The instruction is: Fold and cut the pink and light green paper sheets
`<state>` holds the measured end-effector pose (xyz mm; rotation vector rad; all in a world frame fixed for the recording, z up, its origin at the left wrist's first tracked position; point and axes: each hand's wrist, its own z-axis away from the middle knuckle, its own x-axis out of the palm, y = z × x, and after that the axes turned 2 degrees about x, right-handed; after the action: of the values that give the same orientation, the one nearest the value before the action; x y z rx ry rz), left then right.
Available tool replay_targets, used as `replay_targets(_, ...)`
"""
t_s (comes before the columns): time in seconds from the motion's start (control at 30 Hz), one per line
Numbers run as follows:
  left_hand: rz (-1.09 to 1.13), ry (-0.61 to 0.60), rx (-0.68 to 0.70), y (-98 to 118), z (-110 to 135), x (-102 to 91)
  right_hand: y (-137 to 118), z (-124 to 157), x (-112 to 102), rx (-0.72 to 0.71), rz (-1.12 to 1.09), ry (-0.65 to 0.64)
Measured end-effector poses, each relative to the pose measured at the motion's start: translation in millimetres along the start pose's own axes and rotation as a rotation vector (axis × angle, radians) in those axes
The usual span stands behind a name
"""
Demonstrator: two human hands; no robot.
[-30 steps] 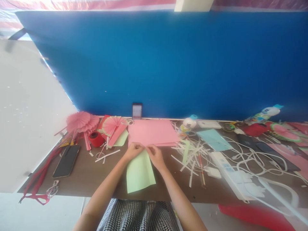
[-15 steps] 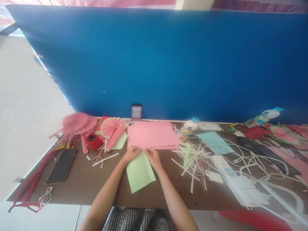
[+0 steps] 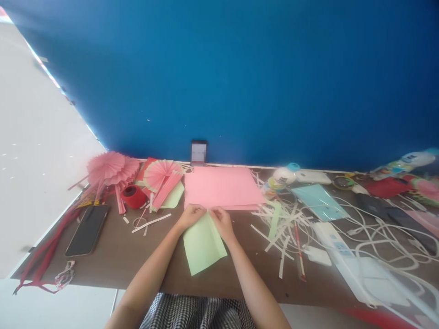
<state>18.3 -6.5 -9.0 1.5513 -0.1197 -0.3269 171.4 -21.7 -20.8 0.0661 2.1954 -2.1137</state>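
A light green sheet of paper [image 3: 203, 249] hangs from my fingers over the brown table, with a fold line down its right side. At its upper left edge my left hand [image 3: 191, 216] pinches it. My right hand [image 3: 222, 222] grips the top right edge, its fingertips close to the left ones. Just beyond both hands lies a stack of pink paper [image 3: 221, 186]. The fingertips partly hide the top edge of the green sheet.
Pink paper fans [image 3: 111, 169] and a red roll [image 3: 133, 196] are on the left, near a dark phone [image 3: 87, 230]. To the right lie white paper strips [image 3: 284, 219], a glue bottle [image 3: 281, 179], a pencil [image 3: 299, 251] and a power strip [image 3: 343, 260] with cables. A blue panel [image 3: 219, 82] stands behind.
The view has shifted slightly, so the far items on the right appear farther right. Both hands keep their hold on the green paper, with little visible movement.
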Motion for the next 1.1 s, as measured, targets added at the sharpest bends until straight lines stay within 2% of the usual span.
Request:
replay_targets(0.27, -0.029, 0.029, -0.044, 4.5, 2.4, 0.5, -3.8, 2.2, 0.1, -0.036, -0.005, 0.001)
replay_targets(0.93, -0.002, 0.069, -0.010, -2.1, 4.5, 0.7, -7.4, 1.3, -0.1, 0.072, -0.064, -0.023)
replay_targets(1.1, 0.011, 0.077, -0.012, -2.2, 3.9, 0.4, -6.0, 0.4, -0.1, 0.060, -0.061, -0.023)
